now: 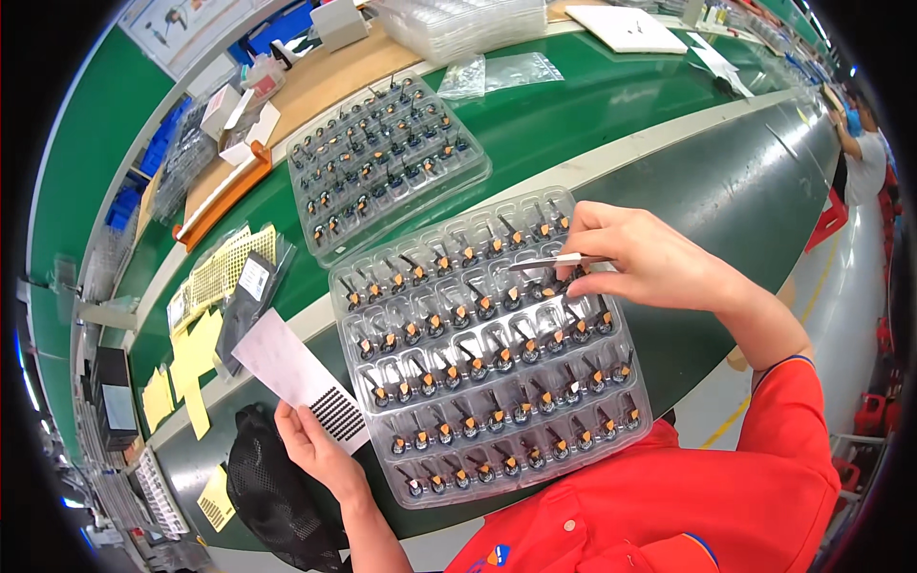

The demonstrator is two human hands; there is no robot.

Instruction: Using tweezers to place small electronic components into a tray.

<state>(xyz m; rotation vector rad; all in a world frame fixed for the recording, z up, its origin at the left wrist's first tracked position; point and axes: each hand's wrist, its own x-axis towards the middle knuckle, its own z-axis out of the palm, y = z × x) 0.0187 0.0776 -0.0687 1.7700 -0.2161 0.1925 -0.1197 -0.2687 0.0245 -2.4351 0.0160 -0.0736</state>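
My left hand [320, 458] pinches the lower edge of a pale sheet [287, 358], which carries rows of small black labels near my fingers. The sheet lies close to the left side of a clear plastic tray [497, 491]. Rows of pockets in this tray hold small black parts [503, 357] with orange pieces on them and thin stems. My right hand [645, 256] is closed around a pair of tweezers [564, 261], their tips pointing left above the tray's upper right rows. Whether the tips grip anything is too small to tell. My right fingers hide some pockets there.
A second filled tray [420, 216] sits beyond the first. Yellow label sheets [201, 334], a dark bag [250, 286] and a black mesh cap [277, 487] lie left. Stacked clear trays [458, 29] and a white board [626, 29] stand behind. Another person [867, 158] is at far right.
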